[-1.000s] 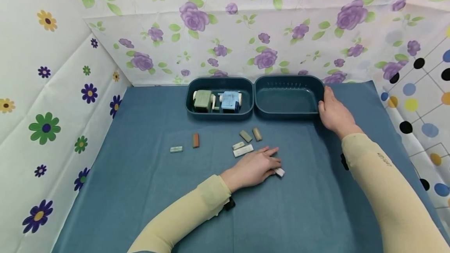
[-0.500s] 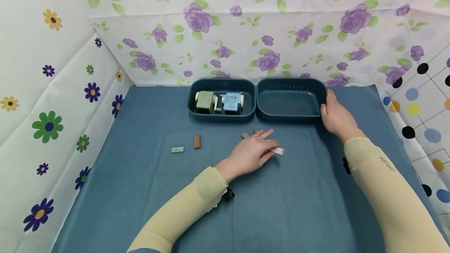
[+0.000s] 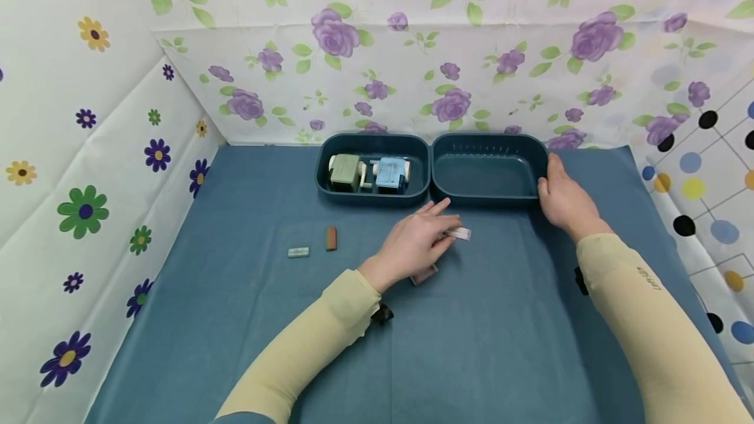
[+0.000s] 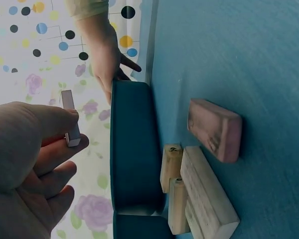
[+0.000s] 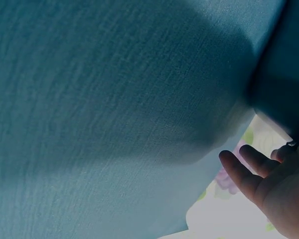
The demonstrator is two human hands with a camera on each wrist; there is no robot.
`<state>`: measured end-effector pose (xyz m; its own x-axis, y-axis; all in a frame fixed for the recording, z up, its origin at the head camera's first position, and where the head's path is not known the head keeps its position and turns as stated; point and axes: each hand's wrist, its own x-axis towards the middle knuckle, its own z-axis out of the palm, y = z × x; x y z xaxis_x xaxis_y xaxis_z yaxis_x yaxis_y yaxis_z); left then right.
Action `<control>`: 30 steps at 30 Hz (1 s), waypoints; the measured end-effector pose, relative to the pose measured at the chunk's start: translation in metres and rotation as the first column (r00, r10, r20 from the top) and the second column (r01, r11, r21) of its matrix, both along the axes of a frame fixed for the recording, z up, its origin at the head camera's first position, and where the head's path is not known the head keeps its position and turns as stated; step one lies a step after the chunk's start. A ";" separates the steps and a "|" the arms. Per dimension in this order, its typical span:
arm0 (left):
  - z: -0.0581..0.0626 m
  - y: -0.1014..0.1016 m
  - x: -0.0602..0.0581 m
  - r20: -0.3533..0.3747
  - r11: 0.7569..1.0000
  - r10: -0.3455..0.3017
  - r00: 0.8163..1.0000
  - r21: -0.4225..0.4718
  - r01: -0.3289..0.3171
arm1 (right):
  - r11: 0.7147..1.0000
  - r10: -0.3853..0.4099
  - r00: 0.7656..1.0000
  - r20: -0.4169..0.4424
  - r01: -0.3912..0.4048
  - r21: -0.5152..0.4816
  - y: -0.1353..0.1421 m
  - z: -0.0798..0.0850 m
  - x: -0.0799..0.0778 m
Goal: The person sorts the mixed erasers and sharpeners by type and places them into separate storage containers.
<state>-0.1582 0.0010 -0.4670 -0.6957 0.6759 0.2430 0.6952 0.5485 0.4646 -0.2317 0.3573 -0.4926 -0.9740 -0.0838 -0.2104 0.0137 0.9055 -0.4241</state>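
My left hand (image 3: 412,244) pinches a small white eraser (image 3: 459,233) between thumb and fingers, above the table and in front of the trays. In the left wrist view, a pink eraser (image 4: 214,130), a long white eraser (image 4: 209,196) and two tan erasers, one (image 4: 171,167) nearer the tray, lie below that hand. In the head view the hand covers most of these. My right hand (image 3: 567,203) rests against the outer end of the right tray (image 3: 489,201); its visible fingers look straight in the right wrist view.
Beside that tray, the left tray (image 3: 374,199) holds a green crank sharpener (image 3: 345,173) and a blue one (image 3: 391,174). An orange-brown eraser (image 3: 332,239) and a pale green eraser (image 3: 298,252) lie left of my left hand. Floral sheets wall the table.
My left hand has picked up the white eraser from the table and carried it away from me, toward the trays. The right hand stays at the right tray's end.
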 end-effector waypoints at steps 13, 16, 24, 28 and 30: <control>-0.001 0.000 -0.008 -0.014 0.999 0.046 0.999 0.009 -0.046 | 1.000 0.004 1.000 -0.010 -0.004 -0.002 -0.001 0.003 0.002; -0.001 0.000 -0.011 -0.018 0.998 0.063 0.998 0.007 -0.062 | 1.000 0.002 1.000 -0.011 -0.002 -0.006 -0.002 0.003 0.002; -0.001 0.003 -0.020 -0.011 0.994 0.111 0.994 -0.006 -0.112 | 1.000 -0.002 1.000 -0.009 0.002 -0.008 0.000 0.001 0.002; 0.000 0.006 -0.027 -0.025 0.991 0.131 0.991 -0.010 -0.131 | 1.000 -0.002 1.000 -0.014 0.001 -0.012 0.000 0.001 0.002; 0.000 0.007 -0.031 -0.030 0.989 0.145 0.989 -0.016 -0.146 | 1.000 -0.002 1.000 -0.017 0.002 -0.014 0.000 0.001 0.002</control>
